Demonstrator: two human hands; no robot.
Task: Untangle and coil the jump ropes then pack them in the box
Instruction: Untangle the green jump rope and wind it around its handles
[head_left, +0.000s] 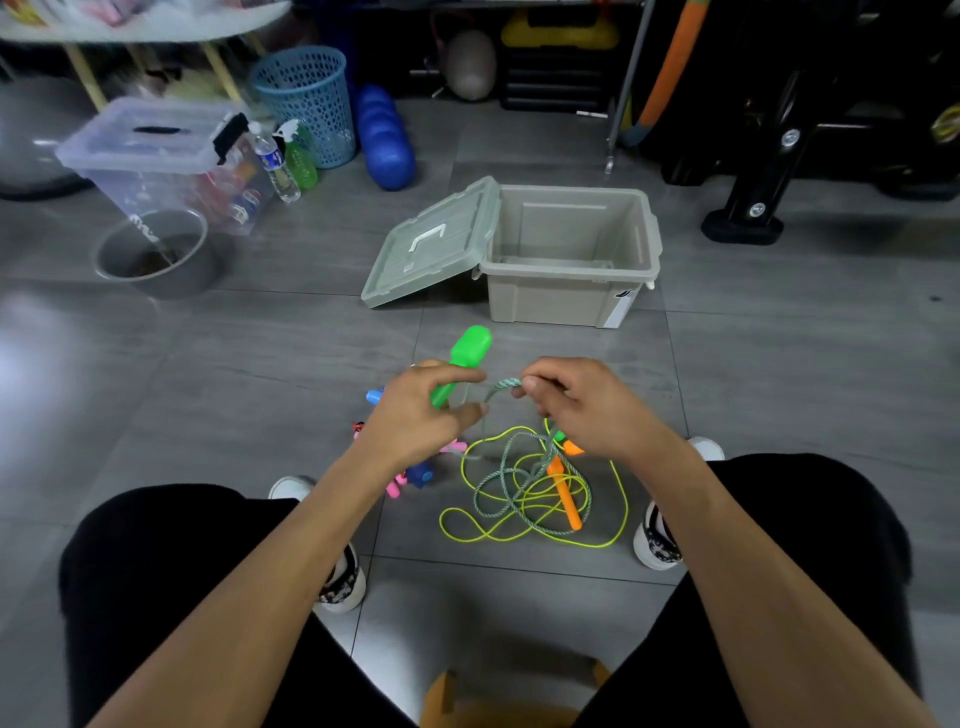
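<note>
Grey tiled floor (260, 364), box (571, 291) open ahead, ready for packing. The left hand (415, 415) grips a green handle (462, 364); the right hand (582, 405) pinches its grey-green rope (501, 387), apparently working it free of the yellow rope (519, 530) tangled below.

A home gym or storage room: exercise machine (779, 130), blue foam roller (387, 140), storage bins (156, 156), tiled floor (208, 364).

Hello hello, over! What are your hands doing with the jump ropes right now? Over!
Left hand grips green handle. Right hand pinches grey-green rope. Yellow rope tangled with it on floor. Box open, no ropes inside.
</note>
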